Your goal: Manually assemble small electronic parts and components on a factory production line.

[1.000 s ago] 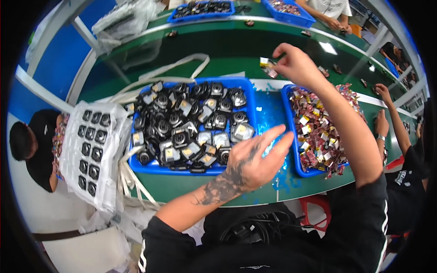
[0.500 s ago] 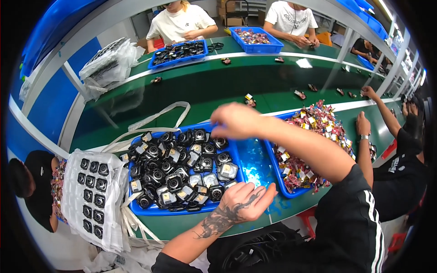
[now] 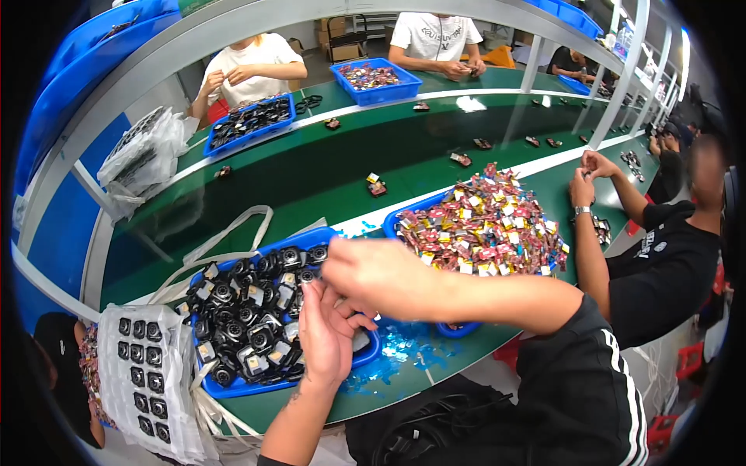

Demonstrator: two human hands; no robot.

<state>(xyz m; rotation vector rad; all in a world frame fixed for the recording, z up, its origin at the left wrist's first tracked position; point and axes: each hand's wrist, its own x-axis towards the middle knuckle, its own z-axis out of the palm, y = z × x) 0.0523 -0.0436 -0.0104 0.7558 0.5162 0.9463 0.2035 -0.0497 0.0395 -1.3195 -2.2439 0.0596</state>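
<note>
My two hands meet over the right side of a blue tray (image 3: pixel 289 385) heaped with black watch-like cases (image 3: pixel 260 335). My left hand (image 3: pixel 326 330) is turned palm up, its thumb and fingers bent toward the other hand. Above it my right hand (image 3: pixel 373 268), smeared by motion, has its fingers closed and pointing down at the left fingertips. Whatever they pinch is small and mostly hidden by the fingers. Many cases in the tray show a round lens-like back, others a pale square face.
To the right, another blue tray (image 3: pixel 391 221) is piled with small red and yellow circuit parts (image 3: pixel 486 225). Blue film scraps (image 3: pixel 400 346) litter the green table. A white sheet (image 3: pixel 172 338) with cases in rows lies left. Co-workers sit across the belt (image 3: pixel 295 159) and at right.
My right hand has come from the tray's far right corner down to my left hand. The left hand has moved left and turned palm up. The whole view has shifted.
</note>
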